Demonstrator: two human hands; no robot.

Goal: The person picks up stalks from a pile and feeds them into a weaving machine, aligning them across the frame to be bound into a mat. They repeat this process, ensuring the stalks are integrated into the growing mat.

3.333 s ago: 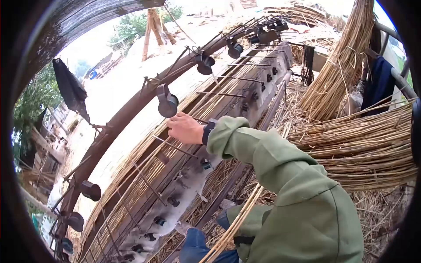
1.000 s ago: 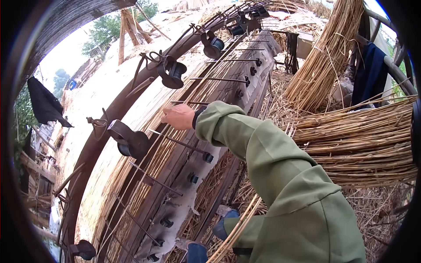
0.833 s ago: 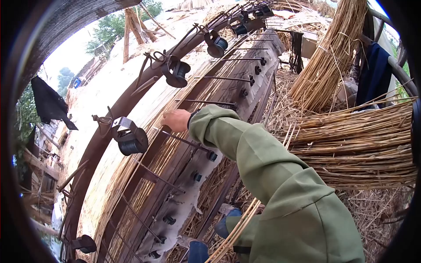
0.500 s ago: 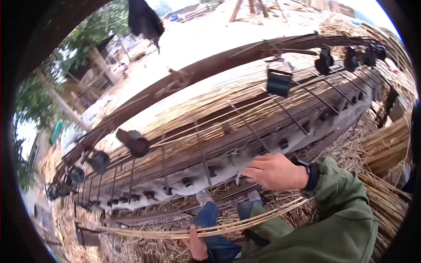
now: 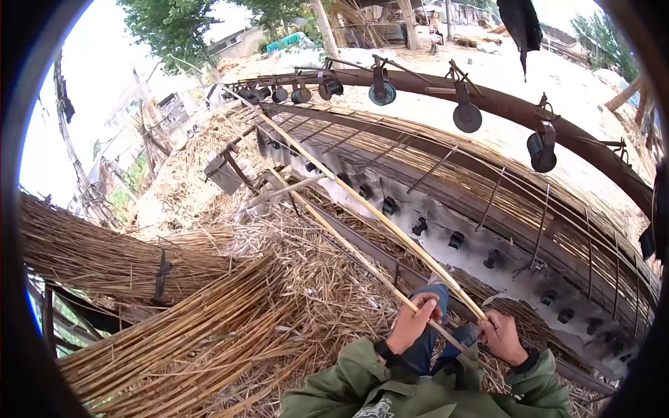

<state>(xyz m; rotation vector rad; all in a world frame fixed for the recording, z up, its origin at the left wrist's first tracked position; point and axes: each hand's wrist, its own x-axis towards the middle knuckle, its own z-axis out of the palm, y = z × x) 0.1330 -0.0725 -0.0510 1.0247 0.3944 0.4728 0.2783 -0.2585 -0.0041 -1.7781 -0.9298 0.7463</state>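
My left hand (image 5: pixel 412 322) is closed around a thin reed (image 5: pixel 355 252) that slants up and to the left over the straw. My right hand (image 5: pixel 503 336) grips the lower end of a thicker yellow reed (image 5: pixel 390 224), which reaches far up to the left, beside the loom-like frame. The two reeds lie apart and spread slightly toward their far ends. Both hands are close together, low in the view, above my knees. Beyond them runs the long frame's grey cloth-covered edge (image 5: pixel 435 244) with dark round spools set along it.
A curved beam (image 5: pixel 498 102) with hanging dark reels (image 5: pixel 467 117) spans the upper right. Bundled reeds (image 5: pixel 111 244) lie at the left, and loose reeds (image 5: pixel 188 348) lie below them. Straw (image 5: pixel 327 292) covers the ground. A metal box (image 5: pixel 223 174) stands beyond.
The view has swung to the left. My right hand, previously over the cloth edge, now holds a reed. The reeds in my left hand, then lying across my legs, now point away up-left.
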